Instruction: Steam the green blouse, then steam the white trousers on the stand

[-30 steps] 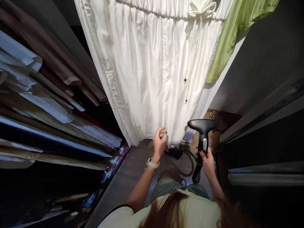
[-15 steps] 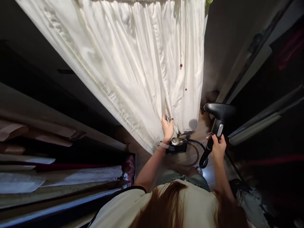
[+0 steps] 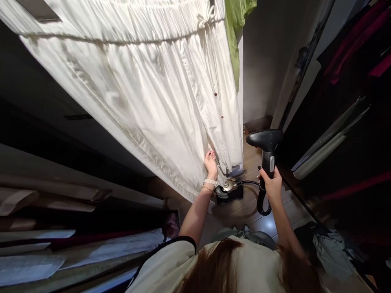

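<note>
A long white dress (image 3: 146, 101) hangs in front of me, with a gathered waist and a tied drawstring ending in dark red beads. Low on its front, my left hand (image 3: 210, 166) is closed, its curled fingers pinching the fabric edge near the hem. Off to the right of the dress, my right hand (image 3: 273, 185) wraps round the handle of a black garment steamer (image 3: 265, 140). The steamer head stays apart from the cloth. Its black hose (image 3: 251, 182) runs to the steamer base (image 3: 229, 193) on the floor below my left hand.
A green garment (image 3: 234, 36) hangs behind the dress at the right. Several clothes (image 3: 113, 232) hang at the lower left, and dark and pink garments (image 3: 351, 53) at the right. Grey cloth (image 3: 331, 252) lies at the lower right, by the wooden floor (image 3: 255, 160).
The view has tipped up, bringing the dress's waist and the green garment into sight. My left hand's fingers have gone from spread against the cloth to closed on it. My right hand still grips the steamer.
</note>
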The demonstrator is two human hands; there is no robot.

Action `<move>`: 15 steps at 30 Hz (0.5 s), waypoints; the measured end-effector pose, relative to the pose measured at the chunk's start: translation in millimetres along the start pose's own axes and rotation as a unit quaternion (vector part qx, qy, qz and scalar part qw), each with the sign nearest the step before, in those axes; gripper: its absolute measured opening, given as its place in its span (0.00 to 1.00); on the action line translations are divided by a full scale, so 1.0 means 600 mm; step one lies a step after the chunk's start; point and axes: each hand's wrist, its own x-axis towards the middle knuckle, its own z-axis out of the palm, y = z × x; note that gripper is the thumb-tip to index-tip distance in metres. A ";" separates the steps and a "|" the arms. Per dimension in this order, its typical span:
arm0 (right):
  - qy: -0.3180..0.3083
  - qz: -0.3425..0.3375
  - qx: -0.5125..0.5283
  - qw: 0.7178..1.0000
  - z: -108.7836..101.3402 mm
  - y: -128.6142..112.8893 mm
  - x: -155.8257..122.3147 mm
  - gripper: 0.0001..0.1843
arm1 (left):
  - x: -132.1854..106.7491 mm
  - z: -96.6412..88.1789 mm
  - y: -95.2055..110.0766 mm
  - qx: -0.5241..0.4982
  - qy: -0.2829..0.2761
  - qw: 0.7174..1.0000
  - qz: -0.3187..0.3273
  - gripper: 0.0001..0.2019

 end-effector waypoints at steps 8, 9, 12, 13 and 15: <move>-0.016 0.006 -0.033 0.999 -0.009 0.008 -0.027 0.20 | 0.005 -0.049 0.052 0.057 0.141 0.984 0.091 0.12; -0.015 0.006 -0.031 0.999 -0.010 0.008 -0.029 0.20 | 0.006 -0.048 0.061 0.046 0.115 0.988 0.090 0.13; -0.009 0.006 -0.023 1.000 -0.014 0.007 -0.034 0.19 | 0.002 -0.054 0.087 -0.009 0.038 0.994 0.104 0.18; -0.009 0.008 -0.019 1.000 -0.015 0.008 -0.035 0.20 | -0.001 -0.062 0.096 -0.017 0.024 0.993 0.114 0.19; -0.016 0.017 -0.011 1.000 -0.015 0.010 -0.037 0.20 | -0.009 -0.089 0.113 0.010 0.003 0.989 0.148 0.20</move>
